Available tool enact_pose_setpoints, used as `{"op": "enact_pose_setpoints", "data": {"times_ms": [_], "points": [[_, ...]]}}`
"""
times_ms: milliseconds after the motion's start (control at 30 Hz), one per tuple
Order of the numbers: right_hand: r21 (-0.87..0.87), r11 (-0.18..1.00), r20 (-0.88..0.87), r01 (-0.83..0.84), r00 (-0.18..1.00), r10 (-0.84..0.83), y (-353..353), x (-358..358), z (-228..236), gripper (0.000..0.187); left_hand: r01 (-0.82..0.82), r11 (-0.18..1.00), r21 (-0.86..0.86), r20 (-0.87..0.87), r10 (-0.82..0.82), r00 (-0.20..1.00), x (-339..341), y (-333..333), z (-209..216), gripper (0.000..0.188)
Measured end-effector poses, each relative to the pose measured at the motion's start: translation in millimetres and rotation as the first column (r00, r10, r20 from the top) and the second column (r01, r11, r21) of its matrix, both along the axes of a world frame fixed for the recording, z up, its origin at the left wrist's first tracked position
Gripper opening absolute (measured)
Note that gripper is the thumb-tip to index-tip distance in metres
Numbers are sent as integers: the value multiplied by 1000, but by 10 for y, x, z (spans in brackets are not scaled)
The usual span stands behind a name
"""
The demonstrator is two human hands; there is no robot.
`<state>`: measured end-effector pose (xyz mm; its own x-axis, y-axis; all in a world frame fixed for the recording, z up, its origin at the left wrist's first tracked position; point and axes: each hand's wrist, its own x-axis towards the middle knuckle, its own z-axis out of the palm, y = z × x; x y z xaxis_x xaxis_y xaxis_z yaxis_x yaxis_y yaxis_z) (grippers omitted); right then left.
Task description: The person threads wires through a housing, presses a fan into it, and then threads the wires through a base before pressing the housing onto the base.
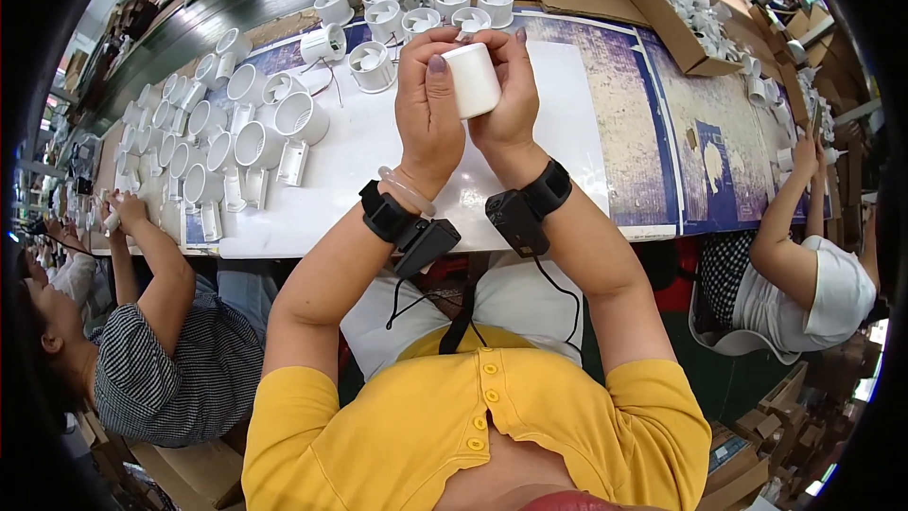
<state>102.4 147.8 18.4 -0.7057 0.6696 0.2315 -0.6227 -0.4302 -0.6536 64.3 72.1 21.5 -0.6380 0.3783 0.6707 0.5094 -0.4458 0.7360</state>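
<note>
Straps (385, 218), black, are worn on both wrists; a cord (575, 301) is hung loose from the right one and could be snagged on the table (638, 208) if that arm were drawn back sharply. Beyond, a white part (476, 81) is held between both hands, over the sheet (567, 123). By the left hand (427, 106) it is clasped, thumb laid along its side; by the right hand (511, 90) its other side is enclosed with curled fingers. The far fingertips are partly hidden; their contact cannot be told. A slip is judged possible, the likely cause being a smooth face under uneven pressure. Past the fingertips, fans (373, 64) are grouped closely; one could be knocked if the hands were pushed forward. To the left, rings (317, 118) are crowded; toppling could be caused by a sideways sweep. At the back, cartons (665, 21) are set, one filled with white pieces.
</note>
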Motion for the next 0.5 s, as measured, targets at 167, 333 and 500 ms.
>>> {"op": "enact_pose_setpoints", "data": {"times_ms": [167, 333, 500], "points": [[302, 941, 61, 156, 981, -183, -15, -46, 2, 44, -156, 988, -15, -45, 155, 987, -156, 48, -40, 24], [379, 910, 108, 169, 968, -225, -130, -30, -2, 44, -204, 979, 4, -60, 204, 977, -174, 16, -39, 27], [300, 938, 100, 174, 972, -213, -163, -51, -24, 42, -292, 955, -50, -174, 280, 944, -198, -26, 0, 31]]}}
